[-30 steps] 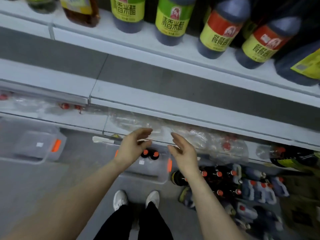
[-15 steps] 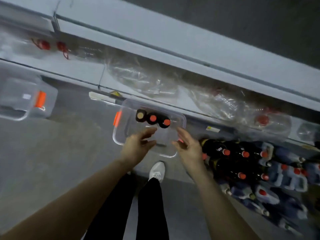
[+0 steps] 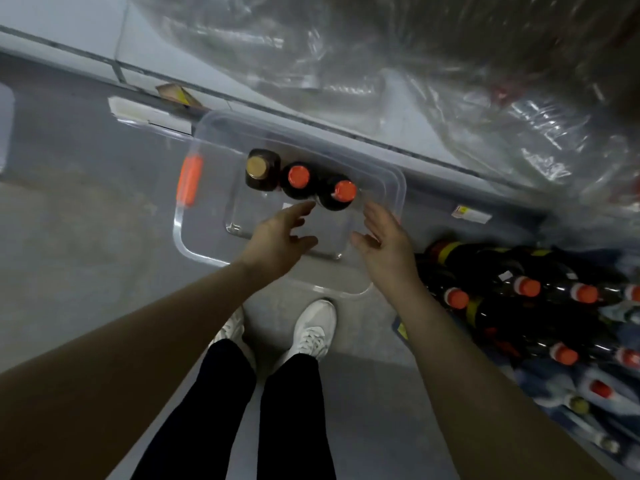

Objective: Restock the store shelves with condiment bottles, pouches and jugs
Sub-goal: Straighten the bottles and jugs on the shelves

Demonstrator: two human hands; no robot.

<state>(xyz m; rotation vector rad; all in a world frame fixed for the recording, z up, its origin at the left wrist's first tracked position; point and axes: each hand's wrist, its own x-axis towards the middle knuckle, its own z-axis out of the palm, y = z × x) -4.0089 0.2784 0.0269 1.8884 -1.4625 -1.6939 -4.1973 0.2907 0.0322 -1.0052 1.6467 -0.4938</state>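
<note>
Carefully now: your left hand [image 3: 277,237] and right hand [image 3: 384,237] both hover over the clear bin [image 3: 180,237] on the floor. The fingers of both are spread and loosely bent, with nothing in either. The stock you want stands upright in a tight row along the bin's far side. The brown-capped bottle [image 3: 258,167] is on the left, the middle orange-capped bottle [image 3: 298,177] touches it, and the right orange-capped bottle [image 3: 344,191] is pressed against that one. Your left fingertips are near the middle one. Your right hand is just beside the right one, above the bin's right wall.

The main risk, as I judge it, is the crowding. There is no gap between the bottles for your fingers, so wedging in beside one will likely tip its neighbour. If you pinch a bottle by its smooth cap alone, a full bottle may slip as it lifts. The bin looks light and nearly empty, so a sideways tug could slide it or tilt it. Its clear rim is hard to see, and your knuckles may catch it.

Mind your footing too. The heap of bottles [image 3: 519,289] lies close to your right shoe [image 3: 313,330], and loose plastic wrap [image 3: 519,116] hangs by the shelf. A step to the right with a bottle in each hand could end in a stumble.
</note>
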